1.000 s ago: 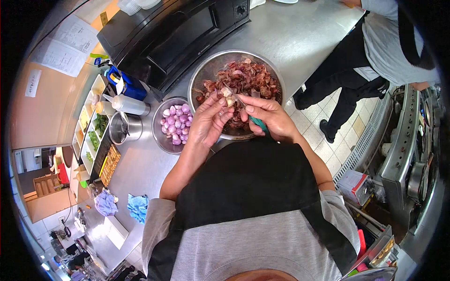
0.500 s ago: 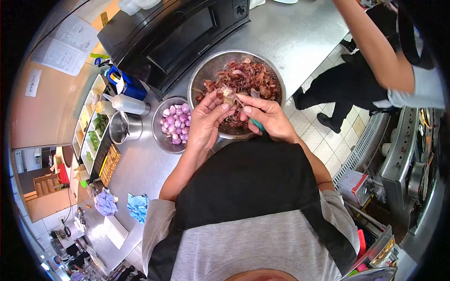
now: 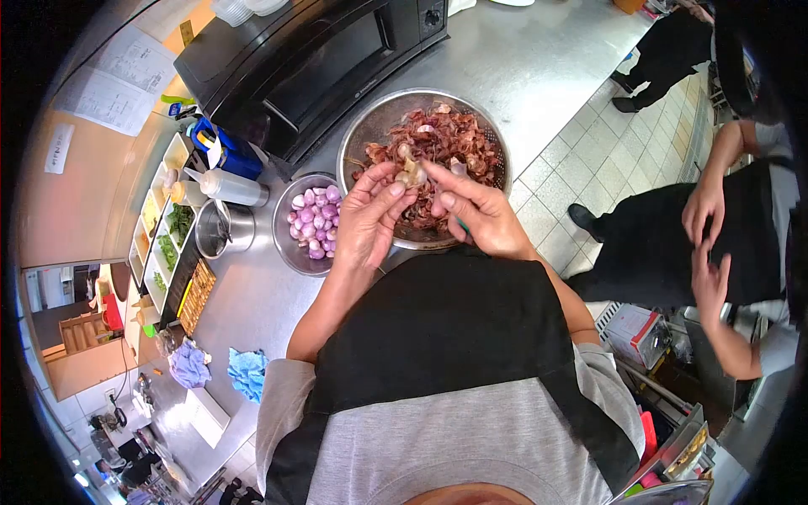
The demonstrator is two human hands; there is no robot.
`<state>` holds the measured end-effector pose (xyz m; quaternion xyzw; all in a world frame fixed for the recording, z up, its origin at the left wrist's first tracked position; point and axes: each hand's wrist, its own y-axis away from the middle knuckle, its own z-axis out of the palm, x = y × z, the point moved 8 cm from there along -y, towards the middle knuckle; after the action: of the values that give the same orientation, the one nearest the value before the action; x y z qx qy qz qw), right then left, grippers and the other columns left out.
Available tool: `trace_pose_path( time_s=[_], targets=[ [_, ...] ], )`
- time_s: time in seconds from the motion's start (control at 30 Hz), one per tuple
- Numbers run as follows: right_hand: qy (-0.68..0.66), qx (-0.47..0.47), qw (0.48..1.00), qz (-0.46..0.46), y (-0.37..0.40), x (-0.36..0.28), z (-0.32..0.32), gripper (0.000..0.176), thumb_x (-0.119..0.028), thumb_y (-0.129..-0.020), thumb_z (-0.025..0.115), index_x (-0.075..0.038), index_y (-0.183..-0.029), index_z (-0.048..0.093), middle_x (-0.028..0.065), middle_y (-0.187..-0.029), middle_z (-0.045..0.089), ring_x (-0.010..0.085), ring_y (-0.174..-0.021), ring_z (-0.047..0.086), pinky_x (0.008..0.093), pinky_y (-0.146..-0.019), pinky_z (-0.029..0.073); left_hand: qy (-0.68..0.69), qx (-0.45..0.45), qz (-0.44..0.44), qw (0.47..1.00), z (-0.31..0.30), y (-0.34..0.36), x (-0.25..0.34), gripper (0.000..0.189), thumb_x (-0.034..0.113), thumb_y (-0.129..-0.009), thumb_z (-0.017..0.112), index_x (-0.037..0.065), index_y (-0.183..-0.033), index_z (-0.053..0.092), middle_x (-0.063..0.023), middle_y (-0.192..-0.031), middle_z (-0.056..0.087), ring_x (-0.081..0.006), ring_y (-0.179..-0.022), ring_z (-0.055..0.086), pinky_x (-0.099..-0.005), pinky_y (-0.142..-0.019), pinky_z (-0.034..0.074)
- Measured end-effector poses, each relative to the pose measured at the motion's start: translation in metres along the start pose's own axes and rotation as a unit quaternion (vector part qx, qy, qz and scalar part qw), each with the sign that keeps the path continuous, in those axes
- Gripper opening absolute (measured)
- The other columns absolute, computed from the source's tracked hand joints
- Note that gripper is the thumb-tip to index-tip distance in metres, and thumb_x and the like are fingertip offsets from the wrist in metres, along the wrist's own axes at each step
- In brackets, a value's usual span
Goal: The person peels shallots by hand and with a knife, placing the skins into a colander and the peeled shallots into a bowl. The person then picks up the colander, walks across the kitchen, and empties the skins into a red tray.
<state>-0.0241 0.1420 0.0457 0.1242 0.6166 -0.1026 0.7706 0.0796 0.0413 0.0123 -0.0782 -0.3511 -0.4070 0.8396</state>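
My left hand (image 3: 370, 217) pinches a partly peeled shallot (image 3: 410, 175) between thumb and fingers, with pale papery skin hanging about it. My right hand (image 3: 486, 217) is closed around the green handle of a small knife (image 3: 462, 225); its blade cannot be made out. The right index finger and thumb reach to the shallot. Both hands are above a steel colander (image 3: 360, 135) heaped with reddish-brown shallot skins (image 3: 438, 135). Just left of it stands a steel bowl (image 3: 290, 251) of peeled purple shallots (image 3: 316, 217).
A black oven (image 3: 328, 71) stands behind the colander. Left are squeeze bottles (image 3: 236, 189), a steel pot (image 3: 240, 229), a tray of ingredients (image 3: 164, 240) and a blue cloth (image 3: 247, 373). A co-worker in a black apron (image 3: 745, 240) stands at right, another person farther back.
My hands stay over the colander, with the fingers shifted on the shallot and the green handle less visible. The co-worker at right has moved back, lowering their arms and bringing both hands together.
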Motion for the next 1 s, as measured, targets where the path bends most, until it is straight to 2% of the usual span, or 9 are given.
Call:
trace_pose_path(
  time_s=[0.07,0.3,0.37,0.5,0.57,0.7,0.9,1.0],
  targets=[
    [-0.009,-0.041,0.998,0.047,0.002,0.005,0.009,0.044,-0.006,-0.092,0.050,-0.013,-0.135,0.044,0.0003,-0.079,0.056,0.0045,-0.054,0.043,0.0178,-0.048,0.037,-0.047,-0.002,0.031,0.998,0.006,0.004,0.005,0.025,-0.003,-0.083,0.060,0.001,-0.107,0.056,-0.0105,-0.102,0.061,-0.0173,-0.087,0.063,-0.0277,-0.078,0.056],
    [-0.008,-0.062,0.997,0.034,0.000,0.008,0.011,0.042,-0.010,-0.092,0.051,-0.012,-0.134,0.045,0.0015,-0.080,0.057,0.0054,-0.054,0.044,0.0193,-0.048,0.038,-0.117,0.006,0.086,0.989,0.002,0.005,0.012,0.024,-0.003,-0.082,0.062,0.001,-0.105,0.056,-0.0083,-0.102,0.061,-0.0161,-0.089,0.063,-0.0275,-0.078,0.055],
    [-0.047,-0.074,0.994,0.068,-0.001,0.013,0.012,0.040,-0.012,-0.092,0.051,-0.011,-0.132,0.047,0.0018,-0.078,0.056,0.0062,-0.054,0.044,0.0201,-0.048,0.038,-0.070,-0.014,0.052,0.996,0.007,0.005,0.008,0.026,-0.003,-0.083,0.060,0.001,-0.108,0.055,-0.0084,-0.102,0.060,-0.0166,-0.091,0.062,-0.0279,-0.078,0.055],
    [-0.088,-0.083,0.991,0.063,-0.004,0.016,0.010,0.038,-0.012,-0.093,0.051,-0.010,-0.130,0.049,0.0018,-0.077,0.056,0.0068,-0.054,0.044,0.0203,-0.048,0.038,-0.037,-0.017,0.029,0.999,0.007,0.004,0.004,0.028,-0.004,-0.084,0.058,0.002,-0.111,0.054,-0.0099,-0.104,0.060,-0.0181,-0.093,0.062,-0.0285,-0.080,0.054],
    [-0.110,-0.063,0.989,0.074,-0.004,0.018,0.007,0.037,-0.012,-0.093,0.051,-0.010,-0.130,0.050,0.0019,-0.076,0.055,0.0069,-0.054,0.044,0.0203,-0.048,0.038,0.015,-0.050,0.020,0.998,0.010,0.004,0.003,0.031,-0.005,-0.085,0.056,0.001,-0.114,0.052,-0.0121,-0.106,0.060,-0.0197,-0.094,0.062,-0.0296,-0.084,0.053],
    [-0.106,-0.082,0.989,0.068,-0.003,0.017,0.011,0.037,-0.012,-0.093,0.051,-0.009,-0.129,0.050,0.0022,-0.077,0.055,0.0070,-0.054,0.044,0.0204,-0.048,0.038,0.061,-0.034,-0.018,0.997,0.006,0.003,-0.002,0.030,-0.005,-0.084,0.056,0.000,-0.114,0.053,-0.0127,-0.106,0.060,-0.0201,-0.095,0.062,-0.0304,-0.087,0.052],
    [-0.100,-0.051,0.991,0.067,-0.003,0.011,0.008,0.037,-0.011,-0.093,0.051,-0.010,-0.129,0.050,0.0020,-0.077,0.055,0.0069,-0.053,0.044,0.0198,-0.047,0.038,0.044,-0.002,-0.036,0.998,-0.004,0.002,-0.007,0.028,-0.005,-0.085,0.055,-0.001,-0.112,0.054,-0.0143,-0.107,0.060,-0.0190,-0.095,0.062,-0.0271,-0.085,0.054],
    [-0.064,0.033,0.997,0.034,-0.003,0.003,-0.012,0.037,-0.011,-0.093,0.050,-0.011,-0.131,0.049,0.0023,-0.078,0.055,0.0072,-0.051,0.044,0.0196,-0.045,0.037,0.045,-0.013,-0.022,0.999,0.002,0.004,0.000,0.027,-0.005,-0.085,0.056,-0.002,-0.111,0.055,-0.0147,-0.108,0.060,-0.0188,-0.095,0.063,-0.0258,-0.084,0.054]
  ],
)
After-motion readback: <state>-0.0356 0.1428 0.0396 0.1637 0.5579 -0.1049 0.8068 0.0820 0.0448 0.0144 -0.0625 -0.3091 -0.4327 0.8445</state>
